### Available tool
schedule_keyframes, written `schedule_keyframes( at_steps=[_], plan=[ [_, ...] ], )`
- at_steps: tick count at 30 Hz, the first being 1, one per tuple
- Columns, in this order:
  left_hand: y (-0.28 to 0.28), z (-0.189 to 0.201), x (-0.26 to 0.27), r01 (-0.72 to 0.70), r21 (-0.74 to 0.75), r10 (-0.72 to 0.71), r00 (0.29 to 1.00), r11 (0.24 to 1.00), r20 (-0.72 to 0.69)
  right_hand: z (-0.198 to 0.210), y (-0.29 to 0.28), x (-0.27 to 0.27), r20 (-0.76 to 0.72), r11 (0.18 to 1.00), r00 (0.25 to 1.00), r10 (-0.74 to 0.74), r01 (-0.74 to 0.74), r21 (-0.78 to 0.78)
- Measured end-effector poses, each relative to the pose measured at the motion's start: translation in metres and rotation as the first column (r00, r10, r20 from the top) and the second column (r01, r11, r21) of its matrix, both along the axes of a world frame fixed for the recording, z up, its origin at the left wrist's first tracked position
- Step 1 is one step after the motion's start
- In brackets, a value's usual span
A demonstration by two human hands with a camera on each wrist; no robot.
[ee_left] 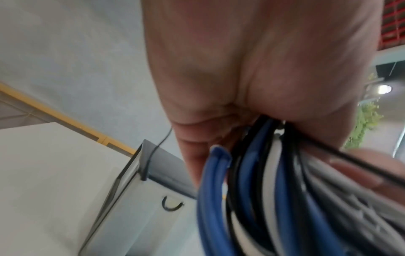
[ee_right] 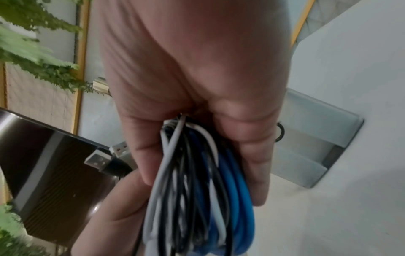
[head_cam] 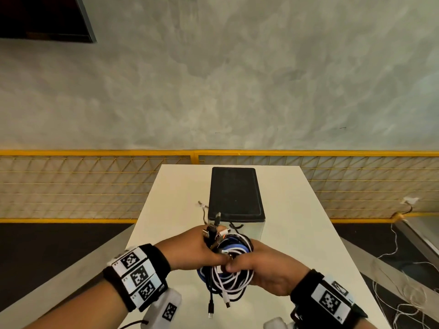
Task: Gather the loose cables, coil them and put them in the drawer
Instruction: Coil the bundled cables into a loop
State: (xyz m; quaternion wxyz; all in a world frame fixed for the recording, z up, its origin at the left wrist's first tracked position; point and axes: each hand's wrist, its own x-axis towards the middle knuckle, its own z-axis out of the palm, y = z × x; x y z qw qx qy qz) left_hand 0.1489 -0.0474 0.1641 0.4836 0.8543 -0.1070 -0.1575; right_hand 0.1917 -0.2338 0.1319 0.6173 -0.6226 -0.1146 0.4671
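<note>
A bundle of coiled cables [head_cam: 228, 276], blue, white and black, hangs between both hands above the white table [head_cam: 308, 233]. My left hand [head_cam: 202, 251] grips the bundle's left side, with several USB plugs [head_cam: 210, 231] sticking up past its fingers. My right hand [head_cam: 259, 269] grips the right side, thumb on the white loops. The wrist views show the cable bundle [ee_left: 263, 190] and the same bundle [ee_right: 197, 190] running through curled fingers. Loose plug ends [head_cam: 211, 307] dangle below. Behind stands the small white drawer unit [head_cam: 249, 229] with a black top [head_cam: 235, 193]; its drawer looks closed.
One thin cable [head_cam: 204, 210] lies on the table left of the drawer unit. A yellow mesh fence [head_cam: 95, 184] runs behind the table. White wires [head_cam: 403, 293] trail on the dark floor at the right. The table narrows toward its far edge.
</note>
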Motion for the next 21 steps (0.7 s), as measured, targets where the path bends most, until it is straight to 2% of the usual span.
schedule_keyframes(
  at_steps=[3, 6, 7, 8, 10, 11, 14, 15, 16, 18, 21],
  plan=[
    [-0.006, -0.010, -0.002, -0.030, 0.025, 0.027, 0.993, 0.999, 0.115, -0.007, -0.001, -0.001, 0.000, 0.997, 0.999, -0.039, 0.039, -0.061],
    [-0.010, -0.017, -0.003, -0.076, -0.049, 0.084, 0.983, 0.996, 0.164, -0.007, -0.002, 0.000, 0.011, 0.994, 0.998, -0.054, 0.055, -0.099],
    [-0.011, -0.019, -0.002, -0.107, 0.022, 0.099, 0.967, 0.994, 0.234, -0.006, -0.003, 0.001, 0.015, 0.992, 0.999, -0.052, 0.053, -0.111],
    [-0.010, -0.021, -0.001, -0.162, 0.163, 0.098, 0.935, 0.973, 0.342, -0.006, -0.003, 0.002, 0.019, 0.991, 0.999, -0.048, 0.050, -0.125],
    [-0.005, -0.026, 0.002, -0.239, 0.440, -0.038, 0.845, 0.865, 0.533, -0.006, -0.002, 0.005, 0.036, 0.987, 0.999, -0.040, 0.045, -0.156],
    [-0.003, -0.027, 0.003, -0.216, 0.490, -0.102, 0.833, 0.844, 0.544, -0.005, -0.002, 0.005, 0.042, 0.984, 0.999, -0.034, 0.041, -0.171],
    [0.004, -0.032, 0.009, -0.032, 0.360, -0.126, 0.906, 0.932, 0.404, -0.003, 0.001, 0.006, 0.070, 0.981, 0.998, -0.005, 0.018, -0.193],
    [0.002, -0.031, 0.010, 0.007, 0.344, -0.142, 0.918, 0.939, 0.370, -0.001, 0.001, 0.007, 0.088, 0.980, 0.996, 0.002, 0.016, -0.197],
    [0.000, -0.031, 0.011, 0.003, 0.319, -0.127, 0.921, 0.948, 0.369, 0.001, 0.001, 0.009, 0.115, 0.979, 0.993, 0.002, 0.021, -0.204],
    [-0.004, -0.030, 0.011, -0.073, 0.173, 0.011, 0.942, 0.982, 0.335, 0.005, 0.004, 0.012, 0.186, 0.978, 0.982, -0.022, 0.060, -0.200],
    [-0.008, -0.030, 0.013, -0.175, 0.002, 0.169, 0.951, 0.984, 0.258, 0.010, 0.010, 0.018, 0.258, 0.979, 0.961, -0.101, 0.142, -0.144]
  ],
)
